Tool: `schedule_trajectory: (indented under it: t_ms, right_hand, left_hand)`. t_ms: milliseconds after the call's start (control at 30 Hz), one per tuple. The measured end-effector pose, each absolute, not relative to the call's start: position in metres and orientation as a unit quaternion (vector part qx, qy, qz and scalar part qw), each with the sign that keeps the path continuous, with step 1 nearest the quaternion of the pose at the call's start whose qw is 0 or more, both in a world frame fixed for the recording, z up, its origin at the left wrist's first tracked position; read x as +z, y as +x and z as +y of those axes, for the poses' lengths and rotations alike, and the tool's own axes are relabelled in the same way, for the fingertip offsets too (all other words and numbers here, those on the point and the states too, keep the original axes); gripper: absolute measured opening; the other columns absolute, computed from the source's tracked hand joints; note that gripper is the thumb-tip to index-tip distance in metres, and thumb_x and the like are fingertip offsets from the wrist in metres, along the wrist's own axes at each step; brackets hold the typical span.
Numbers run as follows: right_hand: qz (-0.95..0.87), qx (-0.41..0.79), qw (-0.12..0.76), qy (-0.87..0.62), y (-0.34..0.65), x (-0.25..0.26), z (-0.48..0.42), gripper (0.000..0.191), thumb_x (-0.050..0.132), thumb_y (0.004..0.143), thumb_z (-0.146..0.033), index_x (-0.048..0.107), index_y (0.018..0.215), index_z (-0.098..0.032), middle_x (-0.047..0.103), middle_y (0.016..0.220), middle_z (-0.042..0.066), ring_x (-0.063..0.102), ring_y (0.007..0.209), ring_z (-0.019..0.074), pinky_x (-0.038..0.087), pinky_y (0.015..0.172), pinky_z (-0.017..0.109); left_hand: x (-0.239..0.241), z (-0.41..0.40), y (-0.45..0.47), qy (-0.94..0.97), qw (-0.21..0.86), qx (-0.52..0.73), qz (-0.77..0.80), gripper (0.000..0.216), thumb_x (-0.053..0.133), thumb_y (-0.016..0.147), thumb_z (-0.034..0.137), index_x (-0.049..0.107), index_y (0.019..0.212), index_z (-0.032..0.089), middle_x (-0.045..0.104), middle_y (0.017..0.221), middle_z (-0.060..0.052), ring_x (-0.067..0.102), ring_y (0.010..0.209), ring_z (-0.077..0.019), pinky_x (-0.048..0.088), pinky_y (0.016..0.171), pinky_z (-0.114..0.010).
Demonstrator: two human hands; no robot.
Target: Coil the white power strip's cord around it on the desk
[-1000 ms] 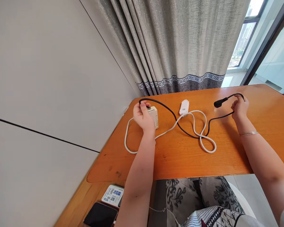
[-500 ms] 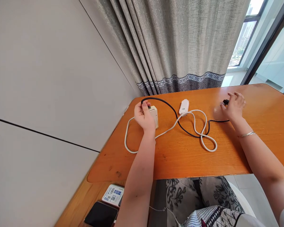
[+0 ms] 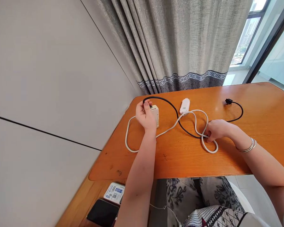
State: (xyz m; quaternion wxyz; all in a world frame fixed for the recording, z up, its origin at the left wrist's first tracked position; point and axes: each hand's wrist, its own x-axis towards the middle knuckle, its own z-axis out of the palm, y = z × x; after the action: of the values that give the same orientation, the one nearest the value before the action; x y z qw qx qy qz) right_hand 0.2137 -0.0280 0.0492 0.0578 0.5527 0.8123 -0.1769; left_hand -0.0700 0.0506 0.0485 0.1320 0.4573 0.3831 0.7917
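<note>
My left hand [image 3: 145,115] is closed around one end of a black power cable [image 3: 167,101], with its fingertips next to a cream-coloured box [image 3: 155,113] that is partly hidden behind the hand. The black cable curves right across the table to a plug [image 3: 228,101] lying loose. My right hand [image 3: 216,130] is low over the table, its fingers closed at the white cable [image 3: 200,111], where that loops over the black one. My fingers hide part of this crossing. The white cable runs to a flat white block [image 3: 185,106].
Everything lies on an orange-brown wooden table [image 3: 180,160]. A patterned grey curtain [image 3: 186,47] hangs behind it, and a pale wall panel [image 3: 49,78] borders the left. Below the left edge, a black phone [image 3: 103,212] and a white printed card or box [image 3: 114,192] rest on a ledge.
My right hand has moved left and nearer, from beside the black plug to the cable crossing. The plug now lies free, its cable curving behind it. My left hand stays put.
</note>
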Motion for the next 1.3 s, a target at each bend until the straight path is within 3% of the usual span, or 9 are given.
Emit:
schedule_trajectory:
  t_ms: [100,200,267,467,633,800,1133,1300]
  right_hand:
    - [0.830,-0.239,0.047,0.502,0.210,0.053,-0.030,0.023,0.072,0.065,-0.019,0.058,0.047,-0.021,0.051,0.045,-0.002,0.039,0.044,0.0102,0.027,0.048,0.027]
    - [0.809,-0.374,-0.011,0.453,0.215,0.060,-0.027,0.014,0.062,0.078,-0.029,0.064,0.066,-0.021,0.056,0.049,-0.003,0.047,0.048,0.0109,0.035,0.051,0.025]
    - [0.783,-0.414,-0.083,0.457,0.221,0.062,-0.022,0.021,0.062,0.081,-0.040,0.065,0.073,-0.021,0.054,0.050,-0.004,0.046,0.047,0.0104,0.035,0.050,0.025]
    - [0.625,-0.497,-0.328,0.505,0.230,0.047,-0.002,0.042,0.075,0.070,-0.058,0.062,0.068,-0.019,0.041,0.046,-0.006,0.030,0.043,0.0062,0.019,0.043,0.025]
    - [0.464,-0.569,-0.472,0.488,0.240,0.037,0.014,0.052,0.086,0.057,-0.060,0.063,0.075,-0.017,0.037,0.050,-0.009,0.025,0.044,0.0046,0.018,0.042,0.023]
    - [0.429,-0.541,-0.538,0.484,0.249,0.031,0.023,0.055,0.083,0.059,-0.064,0.063,0.080,-0.018,0.034,0.052,-0.009,0.024,0.044,0.0052,0.019,0.043,0.023]
    - [0.516,-0.516,-0.556,0.398,0.245,0.045,0.009,0.054,0.081,0.063,-0.070,0.058,0.069,-0.021,0.030,0.053,-0.008,0.023,0.047,0.0075,0.019,0.045,0.026]
    - [0.459,-0.523,-0.580,0.422,0.250,0.040,0.019,0.054,0.077,0.067,-0.072,0.060,0.077,-0.022,0.024,0.054,-0.009,0.020,0.045,0.0075,0.019,0.042,0.025]
  left_hand:
    - [0.049,0.050,-0.069,0.457,0.134,0.791,0.383,0.034,0.061,0.090,0.052,0.063,0.088,0.019,0.065,0.083,-0.002,0.065,0.077,-0.0118,0.053,0.078,-0.026]
    - [0.049,0.050,-0.069,0.456,0.135,0.794,0.377,0.036,0.061,0.089,0.054,0.063,0.086,0.019,0.065,0.081,-0.002,0.064,0.076,-0.0118,0.052,0.077,-0.026]
    - [0.048,0.050,-0.069,0.458,0.135,0.792,0.381,0.037,0.061,0.089,0.055,0.063,0.085,0.019,0.064,0.080,-0.002,0.064,0.076,-0.0118,0.052,0.077,-0.026]
    - [0.047,0.050,-0.070,0.462,0.129,0.791,0.380,0.037,0.059,0.091,0.054,0.063,0.084,0.018,0.064,0.076,-0.001,0.063,0.073,-0.0114,0.051,0.075,-0.026]
    - [0.048,0.050,-0.067,0.459,0.139,0.800,0.362,0.038,0.061,0.089,0.055,0.063,0.083,0.018,0.064,0.074,-0.001,0.064,0.073,-0.0120,0.051,0.073,-0.026]
    - [0.049,0.049,-0.065,0.458,0.143,0.790,0.382,0.039,0.060,0.088,0.057,0.062,0.083,0.018,0.064,0.076,-0.002,0.064,0.074,-0.0125,0.051,0.075,-0.027]
    - [0.047,0.049,-0.065,0.466,0.166,0.774,0.395,0.036,0.062,0.088,0.054,0.064,0.085,0.018,0.065,0.079,-0.003,0.065,0.077,-0.0138,0.053,0.075,-0.027]
    - [0.047,0.048,-0.065,0.470,0.155,0.781,0.380,0.035,0.062,0.089,0.052,0.065,0.084,0.018,0.067,0.077,-0.003,0.065,0.074,-0.0130,0.052,0.074,-0.026]
